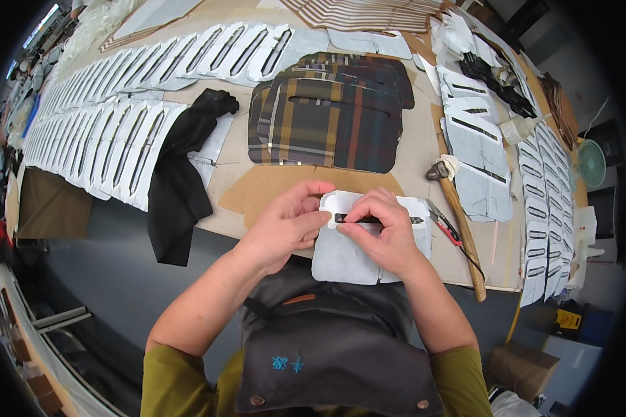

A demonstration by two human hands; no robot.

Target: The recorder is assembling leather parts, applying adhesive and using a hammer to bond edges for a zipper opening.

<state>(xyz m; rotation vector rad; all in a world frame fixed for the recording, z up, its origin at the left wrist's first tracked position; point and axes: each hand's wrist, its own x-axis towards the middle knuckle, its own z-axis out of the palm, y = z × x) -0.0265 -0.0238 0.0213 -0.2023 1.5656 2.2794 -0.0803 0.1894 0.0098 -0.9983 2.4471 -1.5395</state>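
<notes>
A white-backed fabric panel lies at the table's front edge, just in front of my body. Across its upper part a paler strip frames a long narrow slot with dark fabric showing inside. My left hand pinches the panel's upper left corner between thumb and fingers. Over the slot, my right hand is closed, thumb and fingertips pressed together at the dark fabric's left part. The fingers hide the middle of the slot. Behind the panel lies a tan card piece.
Farther back sits a stack of plaid fabric panels. A wooden-handled hammer and a red-handled cutting tool lie at right. Rows of slotted white panels cover the left; more lie right. Black cloth hangs over the front edge.
</notes>
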